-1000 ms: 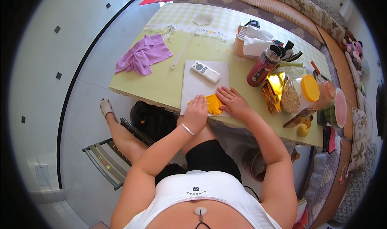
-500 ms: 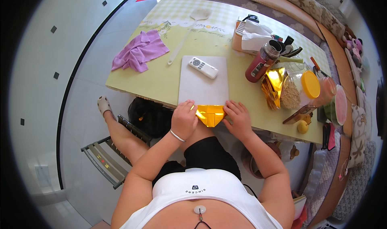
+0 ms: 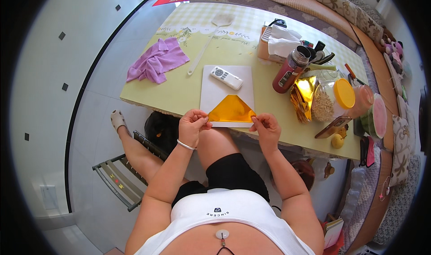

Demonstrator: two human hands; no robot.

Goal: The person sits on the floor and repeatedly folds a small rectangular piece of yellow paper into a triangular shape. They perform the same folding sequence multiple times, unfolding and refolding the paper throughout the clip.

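Left hand (image 3: 192, 126) and right hand (image 3: 266, 126) each pinched a near corner of gold paper (image 3: 231, 110) on white sheet (image 3: 226, 91), worktop (image 3: 179, 93) near edge.

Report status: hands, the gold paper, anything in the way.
Left hand and right hand pinch the lower corners of the gold paper. Paper folded to a triangle, on the white sheet. Remote control lies beyond, apart.

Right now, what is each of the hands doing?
Left hand: pinching the gold paper at its left corner.
Right hand: pinching its right corner.
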